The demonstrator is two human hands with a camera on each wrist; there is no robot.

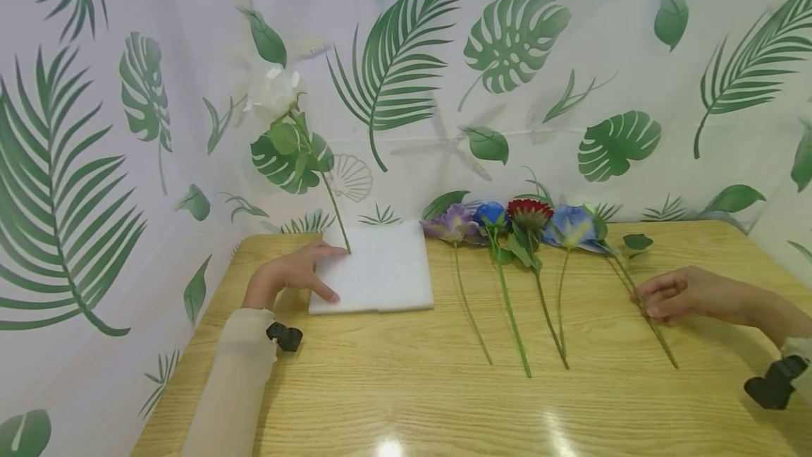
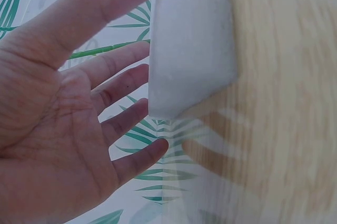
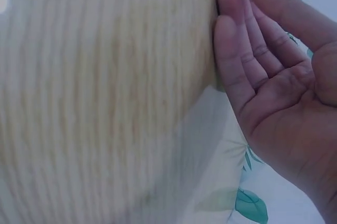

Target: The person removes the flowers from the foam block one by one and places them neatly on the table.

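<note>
A white foam block (image 1: 380,273) lies on the table, and a white artificial flower (image 1: 275,94) stands in it on a tilted green stem. My left hand (image 1: 294,270) rests at the block's left edge, thumb on its near left corner and index finger beside the stem's base. In the left wrist view the fingers (image 2: 124,84) are spread and nearly straight along the block's side. At the right, my right hand (image 1: 688,295) pinches the stem (image 1: 662,344) of a leafy artificial flower lying on the table. Its bloom is largely hidden behind a light-blue flower (image 1: 574,228).
Left of the light-blue flower lie a dark red flower (image 1: 530,211), a blue rose (image 1: 491,215) and a purple flower (image 1: 454,224), stems toward me. The wooden table (image 1: 412,386) meets a leaf-printed curtain (image 1: 412,90) behind and at the left.
</note>
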